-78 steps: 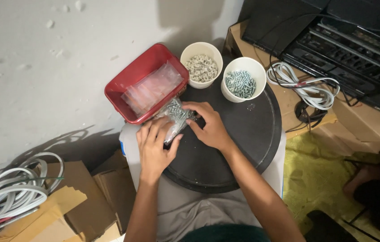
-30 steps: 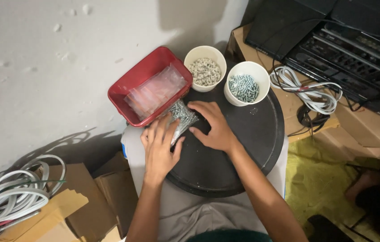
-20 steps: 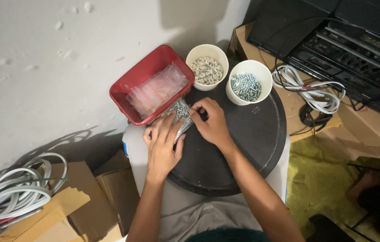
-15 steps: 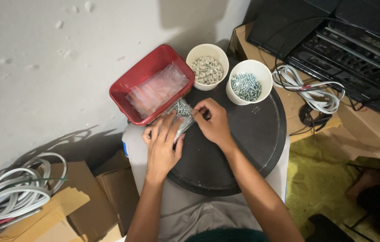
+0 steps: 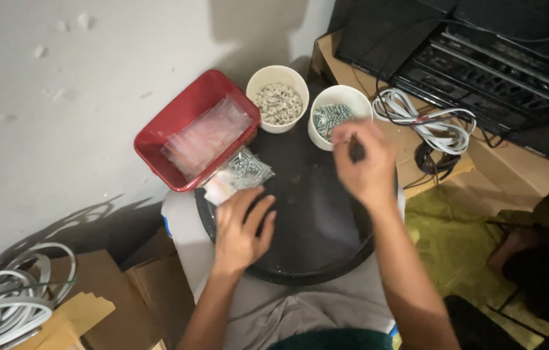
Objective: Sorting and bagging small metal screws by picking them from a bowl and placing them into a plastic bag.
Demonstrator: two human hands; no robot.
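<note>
1. Two white cups stand side by side at the far edge of the round black tabletop (image 5: 313, 220).
2. The left cup (image 5: 278, 97) holds a heap of small pale pieces, too small to tell apart.
3. The right cup (image 5: 339, 116) holds grey metal screws; their count cannot be told.
4. One red tray (image 5: 158, 146) sits left of the cups, partly over the tabletop's edge, with clear plastic bags (image 5: 206, 135) lying in it; how many bags there are is unclear.
5. One clear bag of screws (image 5: 242, 172) lies on the tabletop just beside the tray's near corner, touching it.
6. The left hand (image 5: 240, 227) rests flat on the tabletop, its fingertips at the near end of the bag of screws; its grip is apart, fingers spread, clamped on nothing.
7. The right hand (image 5: 366, 165) is raised just beside the right cup and is blurred; its fingers curl together with something small and dark between them, but what it is cannot be told.
8. Beyond the tabletop lie one coil of white cable (image 5: 426, 123) on a cardboard box (image 5: 443, 168) and one black device (image 5: 481, 61) behind it.
9. More white cable (image 5: 2, 304) lies at the lower left, beside another cardboard box (image 5: 132, 291).
</note>
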